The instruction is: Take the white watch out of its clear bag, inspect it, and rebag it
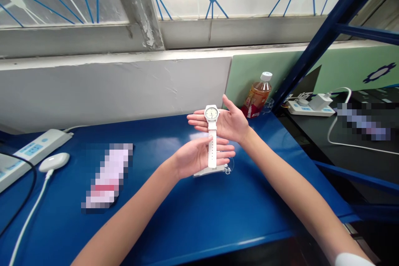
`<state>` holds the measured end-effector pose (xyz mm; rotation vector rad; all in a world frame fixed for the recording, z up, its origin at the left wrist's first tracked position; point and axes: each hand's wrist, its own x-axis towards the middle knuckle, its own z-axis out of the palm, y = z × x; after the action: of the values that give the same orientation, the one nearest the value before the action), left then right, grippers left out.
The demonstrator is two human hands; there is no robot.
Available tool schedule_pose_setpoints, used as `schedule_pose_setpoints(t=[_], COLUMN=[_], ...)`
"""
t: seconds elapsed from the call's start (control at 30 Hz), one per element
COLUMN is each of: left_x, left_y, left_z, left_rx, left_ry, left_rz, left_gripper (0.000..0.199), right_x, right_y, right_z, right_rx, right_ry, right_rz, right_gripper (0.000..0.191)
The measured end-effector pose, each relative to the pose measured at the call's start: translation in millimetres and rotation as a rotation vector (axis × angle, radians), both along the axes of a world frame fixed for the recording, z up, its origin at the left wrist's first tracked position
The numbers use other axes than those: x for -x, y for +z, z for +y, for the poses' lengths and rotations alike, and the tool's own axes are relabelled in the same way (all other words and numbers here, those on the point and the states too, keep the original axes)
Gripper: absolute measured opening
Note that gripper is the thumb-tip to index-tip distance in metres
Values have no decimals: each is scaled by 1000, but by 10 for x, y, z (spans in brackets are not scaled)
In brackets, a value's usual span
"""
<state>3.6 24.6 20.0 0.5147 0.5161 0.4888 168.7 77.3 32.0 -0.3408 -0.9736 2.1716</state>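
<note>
A white wristwatch (212, 113) with a round pale dial lies stretched lengthwise across both palms, above the blue table. Palm up and nearer to me, my left hand (193, 158) has its thumb on the white strap (212, 153), which lies over its outstretched fingers. Farther off, my right hand (232, 124) is also palm up, thumb and fingers spread, with the watch head resting over its fingers. Under my left hand sits a flat whitish object (209, 171) with a clear plastic end, mostly hidden.
On the blue table (187, 220), a blurred-out phone-like object (109, 174), a white power strip (34, 153) and a cabled white device (54, 161) lie left. A drink bottle (258, 95) stands behind my right hand. A blue metal frame (324, 35) slants up on the right.
</note>
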Motion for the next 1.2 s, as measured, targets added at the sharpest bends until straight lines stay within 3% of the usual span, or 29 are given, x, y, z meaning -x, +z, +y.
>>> schedule_pose_setpoints(t=[0.3,0.63,0.93,1.2], left_x=[9,-13,-23,-22], left_y=[-28,-41,-45,-77], left_z=[15,-1,-17,3], left_rx=[-11,-59,-106,-97], left_ry=[-105,-48,-22,-26], left_rz=[-15,54,84,44], left_gripper=[44,39,38,36], right_x=[-22,-50,-51,-53], right_y=[10,10,11,7], right_z=[-15,3,-3,5], right_rx=[-40,-4,14,12], right_ry=[45,127,114,94], right_rz=[20,77,38,-10], right_gripper=[90,94,91,60])
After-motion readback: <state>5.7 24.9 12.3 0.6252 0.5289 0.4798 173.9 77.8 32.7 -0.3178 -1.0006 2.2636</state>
